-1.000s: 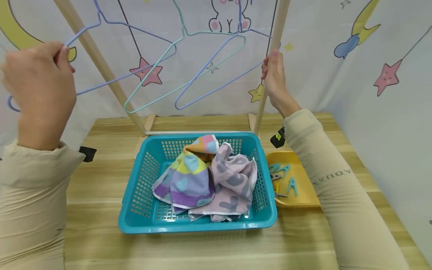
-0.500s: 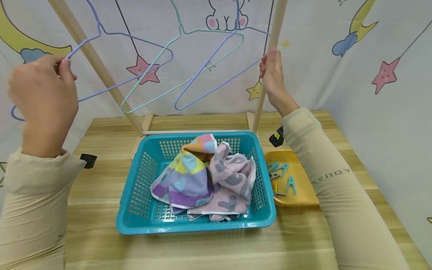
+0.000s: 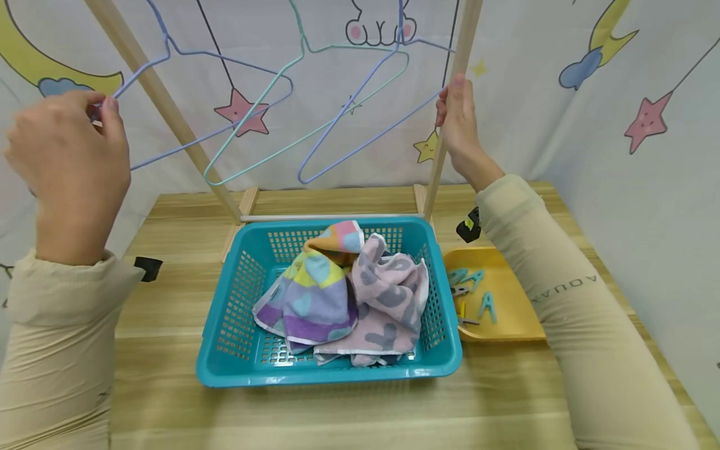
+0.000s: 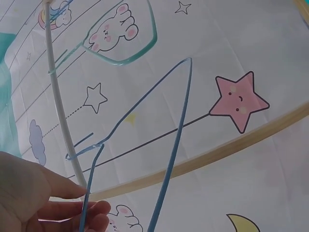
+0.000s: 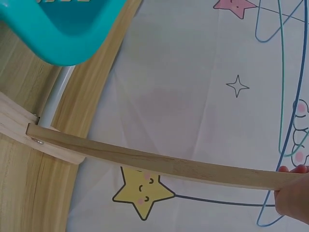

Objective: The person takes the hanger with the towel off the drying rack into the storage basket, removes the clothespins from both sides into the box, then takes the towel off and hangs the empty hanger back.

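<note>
At the upper left of the head view my left hand (image 3: 73,156) pinches one shoulder of a blue clothes hanger (image 4: 177,133) between thumb and fingers. The wire passes between them in the left wrist view. My right hand (image 3: 464,131) grips the right wooden post (image 5: 169,166) of a rack, fingers wrapped round it. A mint-green hanger (image 4: 154,34) and a second blue hanger (image 3: 322,134) hang between the two posts, with nothing on them. Part of the held hanger is hidden behind my left hand.
Below the rack a turquoise basket (image 3: 332,377) holds a multicoloured towel (image 3: 317,306) and a pink-grey towel (image 3: 388,297). To its right, a yellow tray (image 3: 514,312) bears several clothespins (image 3: 488,306), partly behind my right sleeve. A patterned curtain (image 3: 365,169) stands behind.
The head view shifts slightly. The held hanger's outer end, visible left of my left hand before, is now mostly hidden behind it. My right hand stays on the post.
</note>
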Available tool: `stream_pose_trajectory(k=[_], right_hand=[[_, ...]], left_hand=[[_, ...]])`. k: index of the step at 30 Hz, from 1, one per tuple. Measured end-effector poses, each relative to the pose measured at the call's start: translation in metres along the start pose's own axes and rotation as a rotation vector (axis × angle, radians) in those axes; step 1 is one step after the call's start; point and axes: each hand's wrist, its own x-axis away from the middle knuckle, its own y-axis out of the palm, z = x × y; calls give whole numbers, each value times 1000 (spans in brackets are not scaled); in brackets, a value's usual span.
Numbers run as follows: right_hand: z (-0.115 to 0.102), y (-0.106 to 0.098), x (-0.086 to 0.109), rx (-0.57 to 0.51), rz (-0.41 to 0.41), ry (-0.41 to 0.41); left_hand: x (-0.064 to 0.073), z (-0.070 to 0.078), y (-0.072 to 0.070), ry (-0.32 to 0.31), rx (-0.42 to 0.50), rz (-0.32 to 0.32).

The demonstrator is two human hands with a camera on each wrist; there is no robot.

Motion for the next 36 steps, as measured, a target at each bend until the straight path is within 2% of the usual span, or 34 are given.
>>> stream_pose_trajectory(k=[6, 9, 12, 15, 19, 21, 24, 27, 29, 32, 36], right_hand=[[-3, 2, -1, 0, -17, 13], [-6, 2, 0, -6, -19, 35], [-9, -1, 4, 7, -25, 76], [-14, -7, 8, 54, -43, 122], [-21, -19, 13, 116, -49, 198], [-24, -25, 17, 122, -41, 225], [-30, -34, 26, 88, -12, 262], [-35, -46, 41, 72, 4, 237], [-38, -54, 51, 88, 0, 203], [-46, -65, 67, 194, -54, 148], [-56, -79, 90, 384, -169, 59]], left_hand=[[5, -2, -2, 22, 28, 65], [10, -3, -3, 31, 65, 134], [16, -3, -4, 66, 111, 221], [22, -1, -4, 153, 174, 322], [29, 3, -3, 296, 288, 359], [32, 4, -3, 339, 351, 336], [40, 6, -3, 370, 431, 309], [51, 7, -3, 399, 464, 263], [59, 8, -3, 423, 454, 220], [69, 8, -4, 474, 408, 134], [78, 6, -4, 563, 315, -52]])
